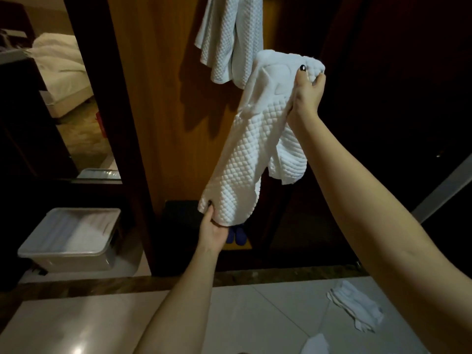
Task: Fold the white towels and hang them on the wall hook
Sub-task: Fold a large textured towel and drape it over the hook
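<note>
My right hand (pixel 306 93) raised, fingers clamped on the top fold of a white quilted towel (pixel 245 159), my left hand (pixel 213 231) pinching its lower corner, cloth stretched slantwise before the wooden panel (pixel 158 98), just beside a hung towel (pixel 224 39)

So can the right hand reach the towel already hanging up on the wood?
Probably yes: the right hand is close to the hanging towel with nothing between them, but it is gripping the held towel.
</note>
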Motion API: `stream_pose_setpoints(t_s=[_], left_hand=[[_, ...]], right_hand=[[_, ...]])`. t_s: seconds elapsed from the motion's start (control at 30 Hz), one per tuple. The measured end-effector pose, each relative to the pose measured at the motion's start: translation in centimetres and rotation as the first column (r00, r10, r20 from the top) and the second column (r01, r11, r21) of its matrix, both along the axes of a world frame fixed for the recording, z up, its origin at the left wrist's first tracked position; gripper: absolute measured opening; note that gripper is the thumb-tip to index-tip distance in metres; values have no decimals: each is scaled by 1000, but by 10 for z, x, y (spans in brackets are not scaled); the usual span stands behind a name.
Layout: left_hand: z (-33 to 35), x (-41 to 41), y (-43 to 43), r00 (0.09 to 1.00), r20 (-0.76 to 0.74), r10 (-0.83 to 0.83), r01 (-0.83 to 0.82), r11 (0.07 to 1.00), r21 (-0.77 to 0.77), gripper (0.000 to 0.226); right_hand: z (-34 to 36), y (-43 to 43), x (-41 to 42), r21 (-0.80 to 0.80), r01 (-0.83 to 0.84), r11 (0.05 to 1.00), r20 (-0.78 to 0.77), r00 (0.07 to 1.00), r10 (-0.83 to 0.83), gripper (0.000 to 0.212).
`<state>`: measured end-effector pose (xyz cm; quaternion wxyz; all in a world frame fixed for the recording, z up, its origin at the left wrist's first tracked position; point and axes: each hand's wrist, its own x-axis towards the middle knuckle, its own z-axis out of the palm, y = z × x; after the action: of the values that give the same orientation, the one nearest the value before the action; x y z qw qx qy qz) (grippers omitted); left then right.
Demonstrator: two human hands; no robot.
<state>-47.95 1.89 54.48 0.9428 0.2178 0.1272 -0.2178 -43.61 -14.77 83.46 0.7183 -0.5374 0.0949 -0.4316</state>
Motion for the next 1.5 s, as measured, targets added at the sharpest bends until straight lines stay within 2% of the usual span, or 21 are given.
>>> stream_pose_setpoints(t_s=[0.13,0.27,0.43,0.5,0.63,0.7,0.8,0.9,0.97,1.0,1.07,1.1,1.17,1.2,1.23,1.3,1.37,1.43,1.5], left_hand=[[0,15,13,999,34,-42,39,996,84,38],[-2,3,1,998,49,-38,40,999,-26,34],[-5,-4,3,987,40,-156,145,969,202,24],[-8,1,11,976,24,-215,201,943,265,27],[-8,13,18,968,34,-249,243,964,111,33],[-5,15,15,974,70,-216,214,976,31,41],[1,20,17,997,-16,-72,72,997,-30,37],[15,37,27,999,-25,26,-23,991,132,23],[25,46,32,999,-38,31,-17,945,327,20],[28,48,35,998,-69,-13,41,907,419,18],[31,43,42,951,-176,-253,307,820,484,12],[31,40,46,893,-227,-388,449,753,481,13],[33,34,53,781,-283,-556,593,521,614,27],[36,36,54,770,-253,-586,556,420,717,32],[44,40,53,799,-159,-580,461,421,781,34],[71,45,44,875,119,-470,233,624,746,43],[109,48,30,846,360,-393,102,782,615,51],[145,46,18,738,546,-397,39,833,552,52],[173,43,10,665,624,-411,-5,833,554,47]], right_hand=[[-5,-4,2,31,35,999,0,999,-35,18],[-4,-5,7,109,65,992,-7,998,-65,44],[-6,-10,9,187,91,978,-30,996,-87,35],[-8,-15,8,199,105,974,-46,994,-98,34],[-13,-22,10,179,157,971,-66,987,-147,32],[-13,-23,9,169,170,971,-78,984,-159,34],[-11,-24,7,169,145,975,-60,989,-137,38],[-14,-28,4,157,121,980,-38,992,-117,29],[-16,-29,3,132,90,987,-58,995,-83,27],[-17,-29,2,115,73,991,-71,995,-65,31],[-16,-28,-1,85,23,996,-71,997,-17,39],[-14,-28,-2,65,-5,998,-71,997,9,37],[-11,-27,-5,12,-72,997,-93,993,73,28],[-10,-27,-6,-14,-112,994,-109,988,110,27],[-8,-26,-8,-38,-158,987,-122,981,152,28],[-6,-25,-13,-77,-252,965,-149,959,239,33],[-4,-23,-17,-103,-338,935,-173,932,318,36],[-2,-19,-23,-115,-417,901,-178,901,395,36],[2,-20,-28,-104,-502,859,-155,861,484,30]])
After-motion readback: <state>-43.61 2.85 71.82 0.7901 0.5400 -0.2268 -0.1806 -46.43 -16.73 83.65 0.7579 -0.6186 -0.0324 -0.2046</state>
